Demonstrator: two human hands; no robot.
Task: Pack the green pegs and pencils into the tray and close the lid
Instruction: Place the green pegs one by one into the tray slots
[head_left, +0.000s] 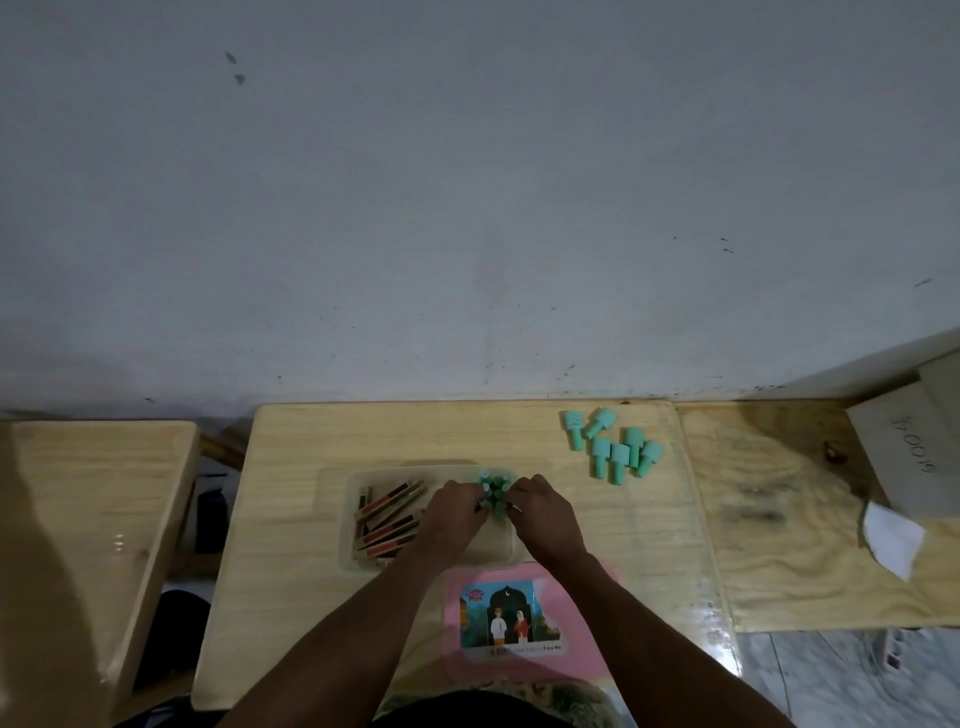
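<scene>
Both hands' fingers (480, 501) pinch a bunch of pegs (494, 488) over the tray (349, 519); loose pegs (613, 449) beyond the right fingers probably come next.

it looked like a plain room in a home or a small classroom, though which one could not be told. a scuffed, pale grey painted wall (467, 208) stood right behind a small light wooden desk (291, 519), with a second wooden desk (78, 519) to the left and a rough plywood board (779, 519) to the right. a grey cardboard box (904, 447) with handwriting sat on that board, and pale floor tiles (831, 670) showed below it.
</scene>
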